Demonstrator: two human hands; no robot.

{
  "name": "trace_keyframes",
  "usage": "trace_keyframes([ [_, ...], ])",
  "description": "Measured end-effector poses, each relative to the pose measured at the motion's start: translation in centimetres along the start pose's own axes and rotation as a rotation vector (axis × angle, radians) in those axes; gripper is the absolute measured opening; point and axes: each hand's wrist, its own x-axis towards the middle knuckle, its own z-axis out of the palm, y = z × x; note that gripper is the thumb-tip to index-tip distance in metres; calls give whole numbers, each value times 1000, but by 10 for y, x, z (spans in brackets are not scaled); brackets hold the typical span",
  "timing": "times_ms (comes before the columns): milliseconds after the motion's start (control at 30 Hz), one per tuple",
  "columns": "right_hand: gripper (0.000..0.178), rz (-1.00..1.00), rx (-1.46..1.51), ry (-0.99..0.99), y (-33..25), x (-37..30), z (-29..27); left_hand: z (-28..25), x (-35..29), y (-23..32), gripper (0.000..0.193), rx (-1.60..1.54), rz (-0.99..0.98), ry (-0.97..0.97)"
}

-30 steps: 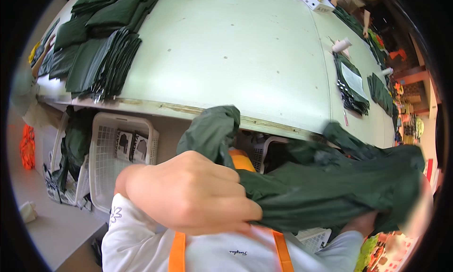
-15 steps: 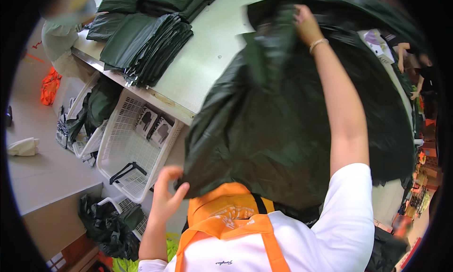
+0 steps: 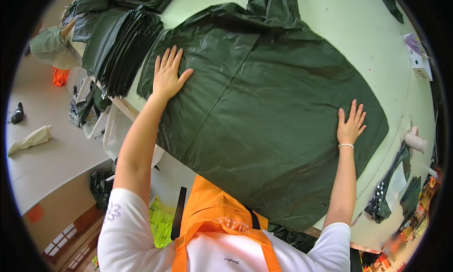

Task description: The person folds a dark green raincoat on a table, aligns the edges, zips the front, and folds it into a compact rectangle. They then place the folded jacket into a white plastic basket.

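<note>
A large dark green sheet-like garment (image 3: 264, 116) of thin, shiny material lies spread over the pale table. A seam runs slantwise across it, and a narrow piece sticks out at its far edge. Near its left edge, my left hand (image 3: 168, 74) rests flat with fingers spread. My right hand (image 3: 350, 123) lies on the cloth close to its right corner, fingers stretched out. Neither hand grips anything. The near edge of the garment hangs down in front of my orange apron (image 3: 219, 201).
A stack of folded dark green garments (image 3: 123, 50) stands at the table's left edge. White plastic baskets (image 3: 115, 132) sit below it. On the right are a small white box (image 3: 418, 59), a white roll (image 3: 416, 142) and a dotted dark cloth (image 3: 384, 191). Another person's arm (image 3: 68, 28) shows far left.
The garment, held up and bunched before, now lies spread on the table. My left hand has moved up onto it; my right has let go and come down to the right side.
</note>
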Motion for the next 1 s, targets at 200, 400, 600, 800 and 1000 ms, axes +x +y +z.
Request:
trace_keyframes([
  [200, 65, -12, -12, -5, 30, 78, 16, 6, 79, -4, 66, -181, 191, 123],
  [400, 56, -303, 256, -10, 0, -32, -45, -35, -26, -3, 60, -197, -227, 549],
  [600, 65, -267, 132, -76, -60, -166, -42, -30, -94, 6, 49, -239, -492, -165],
  [800, 60, -337, 70, -1, -83, -102, -40, 1, -45, -95, 52, -40, -498, 82],
  [1000, 59, 65, 219, 5, -50, -158, -61, -24, -53, -61, 58, -140, -224, 354],
])
